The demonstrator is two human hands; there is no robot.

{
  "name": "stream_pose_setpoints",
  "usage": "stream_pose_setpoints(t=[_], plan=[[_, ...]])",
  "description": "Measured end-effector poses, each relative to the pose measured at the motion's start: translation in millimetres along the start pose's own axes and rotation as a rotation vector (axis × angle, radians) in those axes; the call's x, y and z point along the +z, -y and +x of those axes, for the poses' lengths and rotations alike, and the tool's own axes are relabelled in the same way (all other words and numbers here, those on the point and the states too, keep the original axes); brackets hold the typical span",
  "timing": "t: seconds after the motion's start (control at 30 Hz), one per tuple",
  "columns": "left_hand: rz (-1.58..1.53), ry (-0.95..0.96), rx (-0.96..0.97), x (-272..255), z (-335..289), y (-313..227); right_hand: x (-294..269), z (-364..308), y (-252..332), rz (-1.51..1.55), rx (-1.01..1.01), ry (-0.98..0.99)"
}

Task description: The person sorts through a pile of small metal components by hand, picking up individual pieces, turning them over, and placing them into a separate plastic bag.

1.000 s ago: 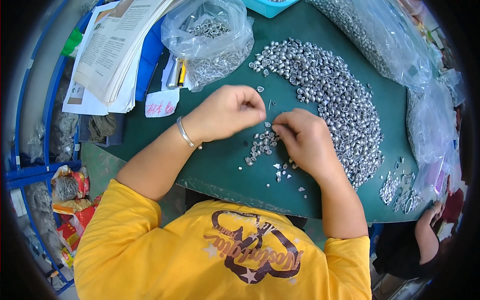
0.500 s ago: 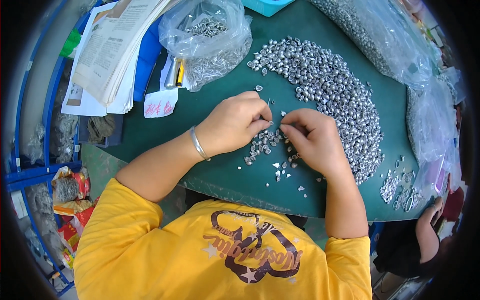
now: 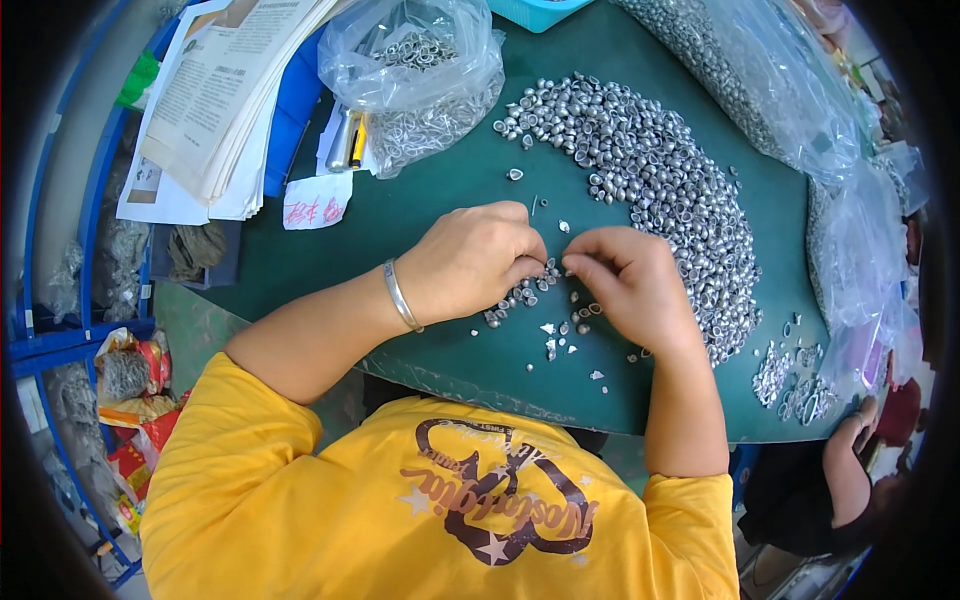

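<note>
step: sorting small metal caps point(image 3: 535, 290) | left hand point(image 3: 470, 262) and right hand point(image 3: 625, 285) pinched together over them | next likely: fine fingertip pick, judged | big cap pile point(image 3: 660, 190) just beside on desk point(image 3: 420, 215)

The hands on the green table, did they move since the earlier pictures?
Only a little. The left hand slid forward and toward the right hand, so their fingertips now nearly meet over the small pile of silver pieces. What they pinch is too small to see. The big heap of silver pieces, the plastic bag and the stack of papers stayed where they were.
</note>
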State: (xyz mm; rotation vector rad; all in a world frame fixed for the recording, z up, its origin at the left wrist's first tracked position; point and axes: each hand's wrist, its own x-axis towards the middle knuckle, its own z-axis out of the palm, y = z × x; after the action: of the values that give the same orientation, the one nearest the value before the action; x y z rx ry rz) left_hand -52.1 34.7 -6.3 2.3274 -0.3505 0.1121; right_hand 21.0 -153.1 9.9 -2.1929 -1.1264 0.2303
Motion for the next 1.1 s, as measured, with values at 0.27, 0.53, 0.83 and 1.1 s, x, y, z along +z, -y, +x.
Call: stream_pose_setpoints(t=[0.27, 0.53, 0.83, 1.1], plan=[[-0.823, 0.063, -0.433, -16, 9, 2, -8, 2, 6, 0.395, 0.307, 0.035], [-1.167, 0.048, -0.599, -23, 9, 15, 5, 2, 4, 0.398, 0.278, -0.03], [0.023, 0.021, -0.017, -10, 0, 5, 13, 2, 8, -0.001, 0.004, -0.055], [-0.164, 0.04, -0.133, -17, 3, 1, -3, 5, 5, 0.708, 0.363, -0.077]])
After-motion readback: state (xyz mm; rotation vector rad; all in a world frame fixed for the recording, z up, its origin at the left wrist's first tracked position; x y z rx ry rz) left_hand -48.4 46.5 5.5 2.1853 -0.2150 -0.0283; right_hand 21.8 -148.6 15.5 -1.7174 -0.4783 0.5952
